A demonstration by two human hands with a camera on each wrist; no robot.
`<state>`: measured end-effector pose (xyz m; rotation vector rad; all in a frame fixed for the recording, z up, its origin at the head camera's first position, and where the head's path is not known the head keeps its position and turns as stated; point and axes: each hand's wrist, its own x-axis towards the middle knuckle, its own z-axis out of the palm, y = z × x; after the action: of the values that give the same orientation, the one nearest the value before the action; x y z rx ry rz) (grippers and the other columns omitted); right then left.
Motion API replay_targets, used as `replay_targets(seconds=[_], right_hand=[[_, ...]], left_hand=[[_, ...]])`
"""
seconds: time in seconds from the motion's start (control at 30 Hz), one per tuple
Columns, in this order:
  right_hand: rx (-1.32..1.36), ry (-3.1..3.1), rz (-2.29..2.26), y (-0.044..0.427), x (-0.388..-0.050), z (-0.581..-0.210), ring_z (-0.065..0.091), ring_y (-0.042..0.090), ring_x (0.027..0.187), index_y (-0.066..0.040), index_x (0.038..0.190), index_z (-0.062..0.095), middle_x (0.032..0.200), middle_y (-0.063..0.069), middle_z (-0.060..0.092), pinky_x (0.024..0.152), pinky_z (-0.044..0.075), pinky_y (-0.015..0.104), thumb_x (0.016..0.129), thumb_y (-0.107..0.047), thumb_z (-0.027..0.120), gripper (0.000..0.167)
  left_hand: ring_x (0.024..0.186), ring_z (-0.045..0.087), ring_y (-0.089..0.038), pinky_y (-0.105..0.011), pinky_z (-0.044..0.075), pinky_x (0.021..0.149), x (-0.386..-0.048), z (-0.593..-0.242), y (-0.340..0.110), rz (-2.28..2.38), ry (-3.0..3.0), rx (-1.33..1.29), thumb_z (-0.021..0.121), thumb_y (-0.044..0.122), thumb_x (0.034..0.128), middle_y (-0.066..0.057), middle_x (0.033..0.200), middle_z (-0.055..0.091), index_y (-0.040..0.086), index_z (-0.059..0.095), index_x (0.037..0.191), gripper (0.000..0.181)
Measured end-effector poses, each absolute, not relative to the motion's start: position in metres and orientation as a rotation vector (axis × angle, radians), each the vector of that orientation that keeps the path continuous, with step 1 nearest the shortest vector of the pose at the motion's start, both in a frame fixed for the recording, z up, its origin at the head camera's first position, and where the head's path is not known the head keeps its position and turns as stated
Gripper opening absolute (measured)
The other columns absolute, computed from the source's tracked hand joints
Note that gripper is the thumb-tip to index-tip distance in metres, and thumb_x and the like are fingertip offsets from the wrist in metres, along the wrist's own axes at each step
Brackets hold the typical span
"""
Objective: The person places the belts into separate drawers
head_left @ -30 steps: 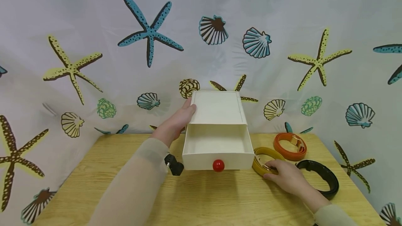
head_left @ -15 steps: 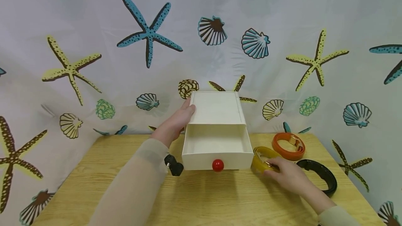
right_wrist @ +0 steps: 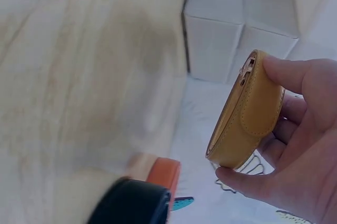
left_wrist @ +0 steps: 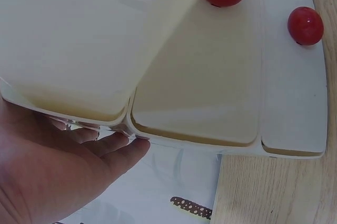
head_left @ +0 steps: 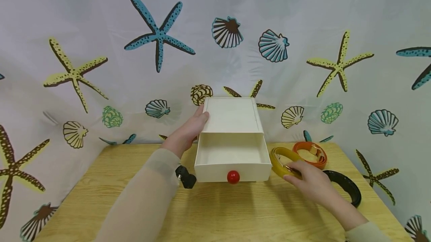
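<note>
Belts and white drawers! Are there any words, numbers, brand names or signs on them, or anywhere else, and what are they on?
None that can be read.
White drawer unit: no writing to be seen.
Yellow belt: no writing to be seen; its metal buckle is too small to tell.
Orange belt and black belt: no readable marks.
Patterned backdrop: only starfish and shell pictures, no letters.

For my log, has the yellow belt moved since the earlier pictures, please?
Yes: in the head view, the yellow belt has moved upward relative to the red drawer knob.
</note>
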<state>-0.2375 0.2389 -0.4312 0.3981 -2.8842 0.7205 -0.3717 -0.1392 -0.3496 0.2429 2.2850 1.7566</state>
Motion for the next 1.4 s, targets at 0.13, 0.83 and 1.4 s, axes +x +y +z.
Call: replay_targets(seconds=[0.13,0.83,1.4], right_hand=[[0.401,-2.865,0.716,0.237,-0.233,-0.422,0.074,0.035,0.113,-0.006,0.136,0.077,0.130,0.012,0.076,0.089,0.060,0.059,0.104,-0.035,0.080,0.044],[0.358,-2.835,0.680,0.234,-0.203,-0.372,0.071,0.039,0.118,-0.004,0.143,0.072,0.133,0.015,0.074,0.095,0.056,0.063,0.105,-0.037,0.078,0.050],[0.467,-2.739,0.637,0.227,-0.189,-0.343,0.070,0.028,0.110,-0.006,0.139,0.075,0.126,0.005,0.075,0.091,0.057,0.054,0.105,-0.033,0.079,0.043]], left_hand=[[0.169,0.000,-0.034,-0.068,0.019,0.130,-0.371,-0.349,-0.139,1.762,2.289,0.241,0.028,0.044,0.1205,-0.001,0.185,-0.011,0.033,-0.010,0.178,0.070],[0.169,-0.002,-0.034,-0.068,0.013,0.131,-0.367,-0.348,-0.138,1.755,2.307,0.237,0.027,0.043,0.1204,-0.002,0.185,-0.011,0.031,-0.010,0.178,0.070],[0.169,-0.001,-0.035,-0.068,0.014,0.131,-0.367,-0.348,-0.138,1.761,2.312,0.230,0.027,0.043,0.1202,-0.004,0.186,-0.009,0.030,-0.009,0.178,0.070]])
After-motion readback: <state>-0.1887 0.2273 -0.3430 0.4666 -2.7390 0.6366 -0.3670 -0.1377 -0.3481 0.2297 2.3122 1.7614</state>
